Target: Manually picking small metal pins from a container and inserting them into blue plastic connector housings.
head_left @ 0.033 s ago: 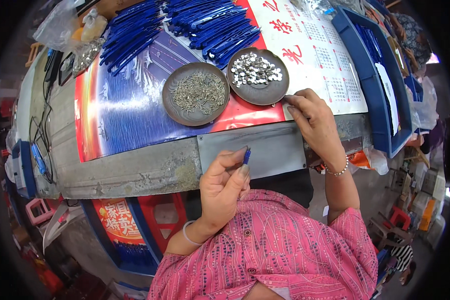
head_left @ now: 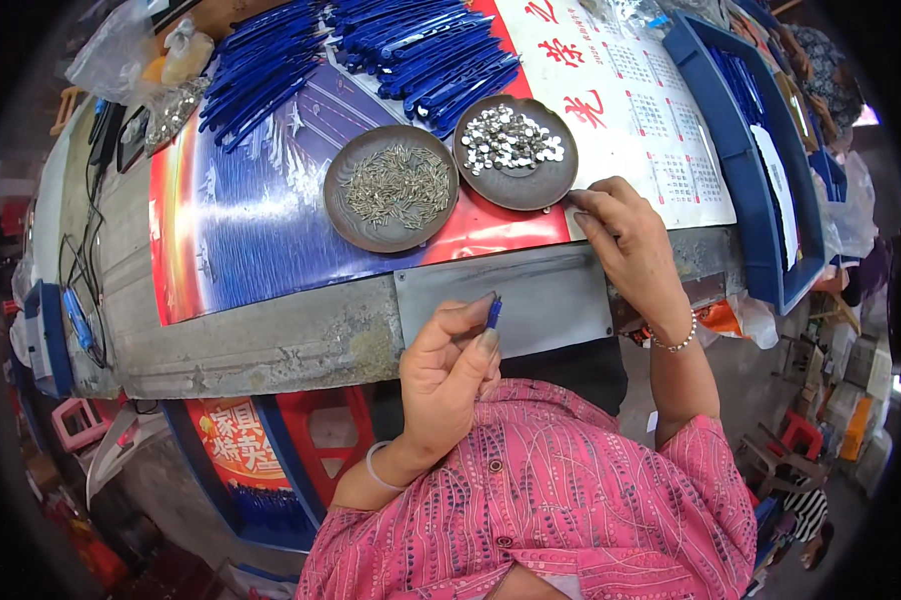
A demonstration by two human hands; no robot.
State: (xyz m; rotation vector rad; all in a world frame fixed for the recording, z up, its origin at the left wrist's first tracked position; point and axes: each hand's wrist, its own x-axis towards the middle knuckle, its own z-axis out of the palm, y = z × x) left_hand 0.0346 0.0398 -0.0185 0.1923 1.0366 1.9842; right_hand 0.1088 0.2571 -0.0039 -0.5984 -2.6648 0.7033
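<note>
My left hand [head_left: 446, 365] is closed in front of my chest, thumb and fingers pinching a slim blue plastic piece [head_left: 496, 311]. Only its short upper end shows; the fingers hide the rest. My right hand [head_left: 626, 235] reaches over the table's near edge, its thumb and forefinger brought together beside a round brown dish [head_left: 539, 201]. Whatever is between those fingertips is too small to make out. Silvery-white round bits [head_left: 511, 140] lie in that dish. To its left, another brown dish [head_left: 343, 222] holds many thin metal pins [head_left: 396, 185].
Piles of long blue plastic pieces [head_left: 431, 60] lie at the table's far side, on a printed poster sheet [head_left: 261, 235]. A blue tray [head_left: 766, 255] stands at right. Plastic bags [head_left: 121, 55] and a cable [head_left: 89, 260] are at left. A metal plate [head_left: 556, 300] covers the near edge.
</note>
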